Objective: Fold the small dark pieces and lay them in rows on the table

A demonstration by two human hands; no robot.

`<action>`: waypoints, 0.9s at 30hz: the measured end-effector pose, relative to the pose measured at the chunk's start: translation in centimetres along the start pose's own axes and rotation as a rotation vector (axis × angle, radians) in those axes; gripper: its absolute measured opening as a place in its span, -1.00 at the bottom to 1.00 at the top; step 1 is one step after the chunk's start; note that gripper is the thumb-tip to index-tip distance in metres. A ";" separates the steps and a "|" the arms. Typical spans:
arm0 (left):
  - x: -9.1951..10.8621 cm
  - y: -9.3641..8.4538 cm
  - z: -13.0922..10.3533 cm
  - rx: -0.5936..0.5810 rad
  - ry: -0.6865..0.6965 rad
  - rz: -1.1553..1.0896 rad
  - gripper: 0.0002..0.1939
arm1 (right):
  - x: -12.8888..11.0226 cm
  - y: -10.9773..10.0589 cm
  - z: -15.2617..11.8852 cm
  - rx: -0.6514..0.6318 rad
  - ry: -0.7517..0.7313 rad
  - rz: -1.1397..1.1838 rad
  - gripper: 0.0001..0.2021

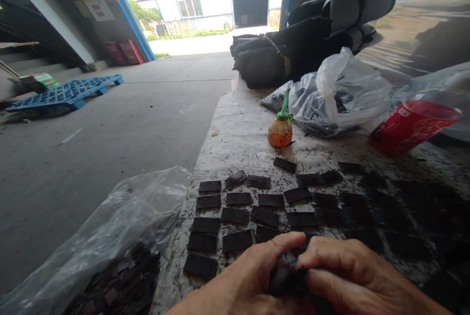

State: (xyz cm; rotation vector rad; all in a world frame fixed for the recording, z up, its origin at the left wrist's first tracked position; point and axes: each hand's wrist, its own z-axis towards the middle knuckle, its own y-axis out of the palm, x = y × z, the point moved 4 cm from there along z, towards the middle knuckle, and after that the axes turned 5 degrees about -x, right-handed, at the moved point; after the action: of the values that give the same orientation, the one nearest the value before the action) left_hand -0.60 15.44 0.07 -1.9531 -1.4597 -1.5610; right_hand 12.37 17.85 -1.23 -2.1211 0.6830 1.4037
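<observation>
My left hand and my right hand meet at the bottom of the head view, both pinching one small black piece between fingers and thumbs. Most of that piece is hidden by my fingers. Just beyond my hands, several flat black rectangular pieces lie in rows on the stained worktable. An orange squeeze bottle with a green nozzle stands upright farther back on the table.
A clear plastic bag holding more black pieces sits at the table's near left corner. Grey plastic bags, a red packet and stacked dark rolls crowd the back right. A blue pallet lies on the concrete floor at left.
</observation>
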 end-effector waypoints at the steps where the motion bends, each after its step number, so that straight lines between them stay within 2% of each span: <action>1: 0.2 0.1 0.0 -0.025 0.009 0.007 -0.51 | 0.6 0.1 0.2 0.025 0.041 0.052 -0.85; 3: 0.3 0.3 -0.2 -0.068 0.013 0.009 -0.57 | 1.9 0.1 0.3 0.076 0.102 0.132 -0.90; 6: 0.1 -0.1 -0.5 -0.038 -0.050 0.059 -0.56 | 3.0 -0.2 0.4 0.097 0.167 0.190 -0.94; 10: -0.2 -0.9 -0.9 0.020 -0.138 0.165 -0.56 | 2.9 -0.5 0.4 0.006 0.260 0.225 -0.93; 14: -0.2 -1.2 -1.3 0.002 -0.154 0.241 -0.76 | 2.3 -0.7 0.6 0.020 0.300 0.191 -0.84; 17: 0.4 -2.3 -1.8 0.107 -0.017 0.495 -0.79 | 1.5 -1.7 1.2 0.093 0.249 0.158 -0.83; 20: 1.0 -4.1 -2.6 0.218 0.121 0.776 -0.82 | 0.4 -3.6 2.3 0.270 0.196 0.111 -0.79; 23: 1.1 -6.0 -3.0 0.254 0.125 1.050 -0.85 | -0.5 -4.5 4.1 0.373 0.149 0.110 -0.76; 27: 1.4 -7.3 -2.4 0.266 0.129 1.429 -0.91 | -0.9 -3.8 7.1 0.362 0.099 0.112 -0.84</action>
State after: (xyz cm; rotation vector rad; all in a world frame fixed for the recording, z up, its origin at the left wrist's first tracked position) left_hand -8.02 17.90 -0.53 -1.8434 0.0144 -0.7030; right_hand 9.69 25.41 -2.30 -1.8972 1.0244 1.1325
